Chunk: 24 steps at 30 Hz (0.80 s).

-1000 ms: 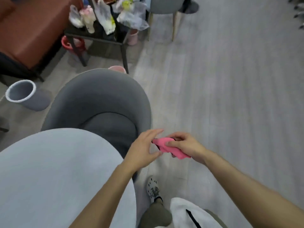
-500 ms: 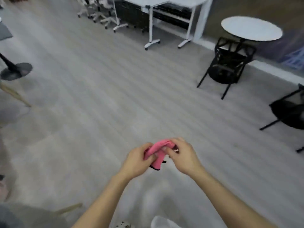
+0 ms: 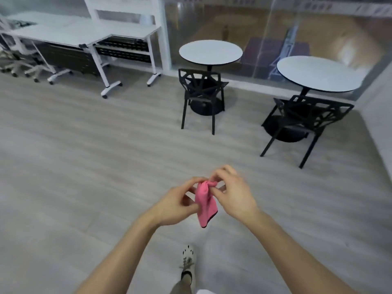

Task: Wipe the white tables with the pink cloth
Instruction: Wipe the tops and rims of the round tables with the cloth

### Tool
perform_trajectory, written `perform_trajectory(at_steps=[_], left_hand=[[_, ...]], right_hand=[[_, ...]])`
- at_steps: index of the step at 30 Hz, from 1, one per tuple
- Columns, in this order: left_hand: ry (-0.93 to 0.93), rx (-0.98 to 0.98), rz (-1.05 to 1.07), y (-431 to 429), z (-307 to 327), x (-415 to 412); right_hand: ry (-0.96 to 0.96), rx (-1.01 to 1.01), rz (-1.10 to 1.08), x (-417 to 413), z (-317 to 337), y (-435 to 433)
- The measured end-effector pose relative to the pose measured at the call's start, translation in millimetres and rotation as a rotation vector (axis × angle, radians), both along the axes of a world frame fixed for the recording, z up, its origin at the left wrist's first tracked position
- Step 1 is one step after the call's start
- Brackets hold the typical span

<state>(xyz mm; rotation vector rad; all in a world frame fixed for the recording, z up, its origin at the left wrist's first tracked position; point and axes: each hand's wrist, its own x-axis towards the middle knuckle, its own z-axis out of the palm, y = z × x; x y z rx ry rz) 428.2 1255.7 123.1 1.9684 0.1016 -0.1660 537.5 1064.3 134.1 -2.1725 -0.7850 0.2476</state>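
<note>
pink cloth (image 3: 205, 202) bunched, dangling in mid-air over the grey floor (image 3: 84, 155), clamped from both sides: left grip (image 3: 176, 203) curled on its left edge, right grip (image 3: 235, 198) pinching the gathered top. well ahead, by the glass wall (image 3: 265, 28), left round tabletop (image 3: 210, 52) and right round tabletop (image 3: 318, 74), both white, black chair (image 3: 201, 90) before the one, second black chair (image 3: 307, 115) before the other.

A pale grey plank floor (image 3: 84, 158) runs to a glass wall (image 3: 265, 24) from twelve to two o'clock, with white wheeled desks (image 3: 84, 32) at eleven, a round white table (image 3: 210, 52) and black chair (image 3: 199, 71) at twelve, and a second round white table (image 3: 318, 74) with another black chair (image 3: 316, 103) at two.
</note>
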Motion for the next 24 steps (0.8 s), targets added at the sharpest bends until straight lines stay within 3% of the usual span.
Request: perform_trajectory(at_steps=[11,17,20,24], left_hand=[[-0.157,0.180,0.140,59,-29,270],[-0.109,0.073,0.090,70,-12,396],[-0.074,0.158,0.046,78,-18,459],[-0.009,0.413,-0.116,90,-39,563]], right_hand=[[0.020,-0.156,-0.269,231,14,10],[-0.033,-0.237,-0.273,340,17,13],[-0.048,-0.305,-0.205,398,7,14],[-0.048,-0.330,-0.150,502,-18,24]])
